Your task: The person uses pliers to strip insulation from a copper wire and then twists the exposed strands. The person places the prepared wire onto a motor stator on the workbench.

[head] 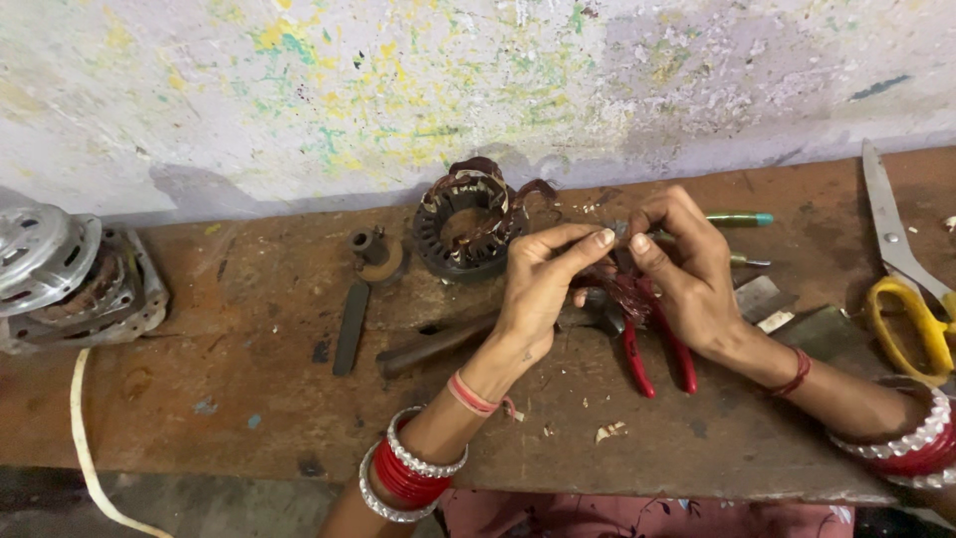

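Note:
My left hand [546, 281] and my right hand [687, 267] meet above the wooden bench, fingertips pinched together on a small bundle of reddish copper wire [622, 284]. The wire hangs between both hands. Under them lie red-handled pliers [657, 354] and a dark hammer [468, 337]. A round motor stator [468, 221] with copper windings stands just behind my left hand. Both wrists wear red and white bangles.
An electric motor [70, 274] with a white cord [85, 438] sits at the far left. Yellow-handled scissors [901, 269] lie at the right, a green-tipped tool [739, 219] behind my right hand, a flat dark bar [351, 327] and a small metal fitting [373, 254] left of centre. A paint-flecked wall backs the bench [249, 399].

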